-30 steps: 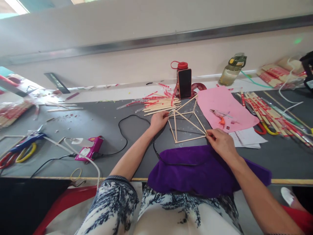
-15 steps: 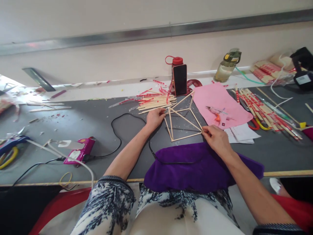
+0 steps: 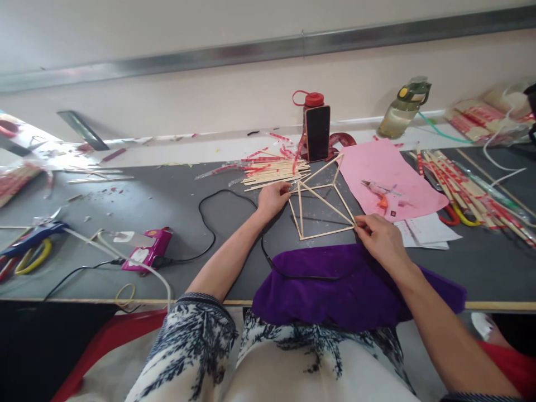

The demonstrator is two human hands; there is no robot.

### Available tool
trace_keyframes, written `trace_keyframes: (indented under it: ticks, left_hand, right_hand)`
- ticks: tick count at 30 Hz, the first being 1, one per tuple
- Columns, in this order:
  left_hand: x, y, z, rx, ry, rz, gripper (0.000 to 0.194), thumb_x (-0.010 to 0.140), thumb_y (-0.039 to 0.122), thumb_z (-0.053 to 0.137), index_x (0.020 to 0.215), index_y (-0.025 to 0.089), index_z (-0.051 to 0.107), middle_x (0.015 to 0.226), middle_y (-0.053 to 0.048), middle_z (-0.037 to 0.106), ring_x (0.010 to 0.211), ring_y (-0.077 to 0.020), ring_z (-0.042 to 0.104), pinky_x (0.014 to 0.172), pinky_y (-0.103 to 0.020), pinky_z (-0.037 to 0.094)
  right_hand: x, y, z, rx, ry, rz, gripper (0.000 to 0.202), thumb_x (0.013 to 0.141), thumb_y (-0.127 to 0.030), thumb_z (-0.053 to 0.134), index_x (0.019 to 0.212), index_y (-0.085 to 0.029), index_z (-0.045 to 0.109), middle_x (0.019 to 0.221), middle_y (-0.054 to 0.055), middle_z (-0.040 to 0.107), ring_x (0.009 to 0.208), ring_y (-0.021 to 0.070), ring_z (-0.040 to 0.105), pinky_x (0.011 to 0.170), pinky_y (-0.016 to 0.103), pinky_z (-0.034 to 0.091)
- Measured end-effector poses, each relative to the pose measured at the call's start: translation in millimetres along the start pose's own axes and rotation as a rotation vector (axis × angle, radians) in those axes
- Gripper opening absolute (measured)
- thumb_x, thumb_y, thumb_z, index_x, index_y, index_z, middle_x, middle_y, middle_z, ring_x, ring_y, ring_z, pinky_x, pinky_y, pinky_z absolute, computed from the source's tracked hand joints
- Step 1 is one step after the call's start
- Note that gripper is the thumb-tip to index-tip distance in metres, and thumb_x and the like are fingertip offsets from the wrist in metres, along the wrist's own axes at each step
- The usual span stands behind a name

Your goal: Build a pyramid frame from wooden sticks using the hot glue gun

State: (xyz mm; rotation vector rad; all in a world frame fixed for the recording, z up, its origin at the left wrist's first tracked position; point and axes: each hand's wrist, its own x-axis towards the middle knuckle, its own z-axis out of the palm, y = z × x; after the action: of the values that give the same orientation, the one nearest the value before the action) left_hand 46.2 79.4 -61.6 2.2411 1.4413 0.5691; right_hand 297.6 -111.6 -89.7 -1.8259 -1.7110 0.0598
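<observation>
A frame of thin wooden sticks (image 3: 328, 209), joined at its corners with slanting pieces on top, rests on the grey table between my hands. My left hand (image 3: 273, 200) pinches its left corner, where several sticks meet. On the right, my right hand (image 3: 379, 234) has its thumb and fingers closed on the near right corner. Just in front of me lies a purple cloth (image 3: 335, 287), with a black cable across it. Behind the frame is a pile of loose sticks (image 3: 274, 173) with torn red and clear wrappers.
A phone (image 3: 318, 134) leans on a red-capped bottle (image 3: 314, 100). Pliers (image 3: 380, 198) lie on a pink sheet (image 3: 402, 167) over white papers. Wrapped chopsticks (image 3: 464, 190), scissors and a water bottle (image 3: 402, 111) are to the right. A magenta power box (image 3: 148, 251) with cables sits left.
The whole view has shifted slightly, so things appear farther right. Both hands keep their pinch on the stick frame, which looks otherwise the same.
</observation>
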Motion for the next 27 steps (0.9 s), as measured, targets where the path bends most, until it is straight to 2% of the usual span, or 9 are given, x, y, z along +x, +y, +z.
trace_keyframes:
  ticks: [8,12,13,14,16,18,22,25,27]
  left_hand:
    - [-2,-1,4.1,0.034,0.040,0.055,0.033,0.080,0.024,0.058,0.111,0.020,0.068,0.097,-0.002,0.072,0.088,-0.0161,0.065,0.082,-0.026,0.048]
    - [-16,3,-13.4,0.054,0.105,0.154,0.038,0.079,0.019,0.057,0.116,0.018,0.065,0.122,-0.006,0.062,0.083,-0.0121,0.063,0.084,-0.024,0.047]
    - [-22,6,-20.0,0.083,0.105,0.148,0.035,0.080,0.020,0.057,0.114,0.018,0.066,0.120,-0.006,0.062,0.083,-0.0126,0.062,0.083,-0.024,0.047]
    - [-29,9,-26.7,0.111,0.070,0.141,0.031,0.079,0.021,0.058,0.109,0.019,0.068,0.112,-0.005,0.065,0.084,-0.0134,0.062,0.083,-0.025,0.047]
    - [-44,18,-37.6,0.083,-0.088,0.135,0.024,0.078,0.022,0.061,0.099,0.021,0.072,0.091,-0.001,0.068,0.079,-0.0132,0.061,0.078,-0.024,0.046]
    - [-59,26,-42.3,0.016,-0.237,0.181,0.023,0.076,0.025,0.065,0.097,0.022,0.072,0.085,0.000,0.067,0.076,-0.0121,0.060,0.074,-0.022,0.046]
    - [-81,34,-33.8,0.068,-0.325,0.289,0.030,0.071,0.031,0.071,0.101,0.023,0.071,0.090,-0.001,0.065,0.078,-0.0132,0.060,0.068,-0.022,0.044]
    - [-88,34,-24.3,0.074,-0.313,0.242,0.032,0.069,0.031,0.073,0.100,0.022,0.070,0.090,-0.001,0.063,0.079,-0.0136,0.059,0.068,-0.023,0.044]
    - [-91,33,-20.8,0.058,-0.305,0.197,0.032,0.069,0.032,0.072,0.099,0.022,0.069,0.089,0.000,0.063,0.080,-0.0137,0.059,0.069,-0.023,0.044]
  right_hand:
    - [0,0,-1,-0.017,-0.010,-0.015,0.015,0.084,-0.022,0.055,0.093,-0.019,0.067,0.084,0.005,0.068,0.077,0.0197,0.064,0.068,0.031,0.047]
    - [0,2,0,-0.006,-0.009,-0.026,0.015,0.084,-0.022,0.056,0.093,-0.019,0.066,0.085,0.005,0.068,0.078,0.0199,0.064,0.070,0.032,0.048]
    - [0,3,1,-0.002,-0.008,-0.029,0.015,0.084,-0.023,0.056,0.093,-0.019,0.066,0.085,0.005,0.068,0.078,0.0199,0.064,0.070,0.032,0.048]
    - [-1,3,1,0.002,-0.008,-0.031,0.015,0.084,-0.023,0.056,0.093,-0.019,0.066,0.085,0.005,0.068,0.078,0.0199,0.064,0.070,0.032,0.048]
    - [-1,3,-2,-0.004,-0.015,-0.030,0.015,0.084,-0.024,0.056,0.094,-0.019,0.066,0.085,0.005,0.068,0.079,0.0201,0.064,0.070,0.032,0.048]
    - [-3,-2,-7,-0.022,0.013,-0.018,0.018,0.084,-0.026,0.057,0.097,-0.019,0.067,0.089,0.007,0.068,0.078,0.0204,0.064,0.070,0.033,0.049]
    - [-6,-31,-24,0.106,0.101,0.023,0.018,0.085,-0.029,0.056,0.094,-0.022,0.070,0.088,0.005,0.070,0.073,0.0179,0.064,0.069,0.031,0.049]
    - [-1,-64,-29,0.350,-0.073,0.054,0.016,0.083,-0.031,0.059,0.086,-0.024,0.072,0.082,0.002,0.072,0.069,0.0165,0.065,0.064,0.029,0.050]
    - [6,-83,-24,0.402,-0.202,0.072,0.017,0.081,-0.029,0.059,0.088,-0.023,0.073,0.082,0.002,0.073,0.070,0.0168,0.066,0.065,0.029,0.051]
